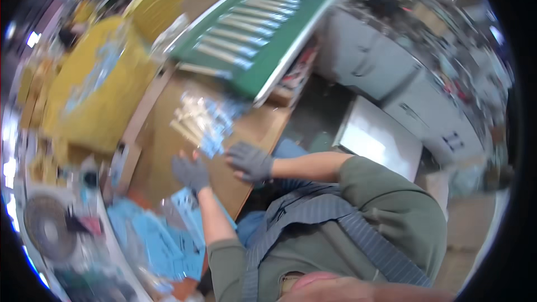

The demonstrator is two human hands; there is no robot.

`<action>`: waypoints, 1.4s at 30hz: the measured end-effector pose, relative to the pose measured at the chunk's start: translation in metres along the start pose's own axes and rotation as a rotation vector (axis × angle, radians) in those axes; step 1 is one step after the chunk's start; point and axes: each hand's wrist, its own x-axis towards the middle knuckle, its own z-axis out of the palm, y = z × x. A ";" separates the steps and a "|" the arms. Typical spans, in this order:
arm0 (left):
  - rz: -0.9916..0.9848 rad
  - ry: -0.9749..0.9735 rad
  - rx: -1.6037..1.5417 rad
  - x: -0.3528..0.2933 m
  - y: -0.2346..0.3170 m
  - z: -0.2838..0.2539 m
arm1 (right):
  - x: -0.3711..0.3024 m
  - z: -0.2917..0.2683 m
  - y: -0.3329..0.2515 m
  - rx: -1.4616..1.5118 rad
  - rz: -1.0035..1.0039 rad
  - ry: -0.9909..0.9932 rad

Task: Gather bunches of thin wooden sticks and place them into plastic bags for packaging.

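My left hand, in a grey glove with bare fingertips, hovers over or rests on the brown tabletop; which of the two I cannot tell. Its fingers are apart and nothing shows in it. Similarly gloved, my right hand is at the table's right edge, fingers stretched out toward the left and apparently empty. Just beyond both hands lies a loose pile of slim pale sticks in clear wrappers with blue ends. Blur hides what kind of sticks they are. Similar wrapped sticks form a row on the green conveyor belt.
Large yellow wrapped bundles stand at the left. Blue printed bags or sheets lie at the lower left, near a round fan. Grey cabinets and a white-topped surface are on the right.
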 end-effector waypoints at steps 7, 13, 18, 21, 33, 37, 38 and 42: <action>-0.127 -0.072 -0.017 0.001 0.006 -0.025 | 0.088 0.005 0.031 -0.095 0.114 0.131; -0.136 -0.112 -0.057 0.004 0.015 -0.025 | 0.153 0.021 0.142 0.053 0.836 -0.267; -0.142 -0.123 -0.085 0.003 0.005 -0.028 | 0.170 0.038 0.080 -0.046 0.807 -0.141; -0.154 -0.057 -0.196 0.006 0.004 -0.027 | 0.169 0.041 0.069 0.340 0.879 -0.087; -0.251 -0.240 -0.210 0.003 0.004 -0.040 | 0.000 -0.007 0.033 -0.021 0.146 0.108; -0.254 -0.205 -0.185 0.007 0.008 -0.039 | 0.000 -0.009 0.028 0.014 0.171 0.087; -0.256 -0.219 -0.180 0.008 0.009 -0.041 | -0.001 -0.009 0.029 -0.007 0.157 0.083; -0.254 -0.199 -0.177 0.008 0.009 -0.040 | 0.001 -0.008 0.029 -0.033 0.164 0.045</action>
